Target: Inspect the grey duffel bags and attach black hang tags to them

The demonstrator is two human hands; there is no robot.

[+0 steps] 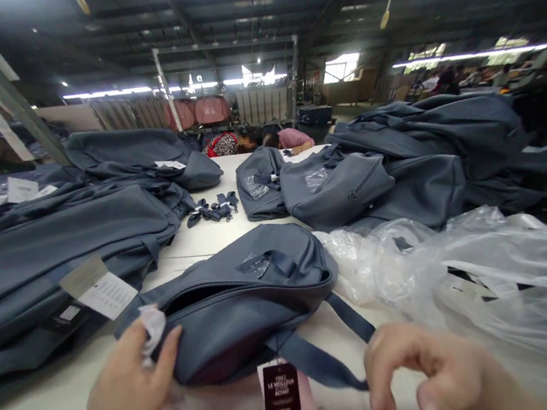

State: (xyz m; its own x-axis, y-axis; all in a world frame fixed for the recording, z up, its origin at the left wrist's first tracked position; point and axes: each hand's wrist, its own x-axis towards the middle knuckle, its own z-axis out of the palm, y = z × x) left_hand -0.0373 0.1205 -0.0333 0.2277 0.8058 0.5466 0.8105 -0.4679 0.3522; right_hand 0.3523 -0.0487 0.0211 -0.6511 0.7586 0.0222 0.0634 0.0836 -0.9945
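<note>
The slate-blue zippered bag is lying on the white tabletop, between the two hands and extending beyond them, its zipper opening gaping. The left hand is reaching the bag's near-left end, its thumb and fingers standing parted in a V; a crumpled white wad is showing between them, though whether the fingers are gripping it cannot be told. The right hand is curving its fingers, thumb and forefinger standing apart, with nothing visible between them; the webbing straps are trailing just beside its fingertips. A black hang tag printed in French is lying between the hands. Left of the left hand and beyond it, tagged blue bags are lying piled. Beyond the right hand, clear plastic bags are spreading. Farther out, small strap bundles and more blue bags are resting.
</note>
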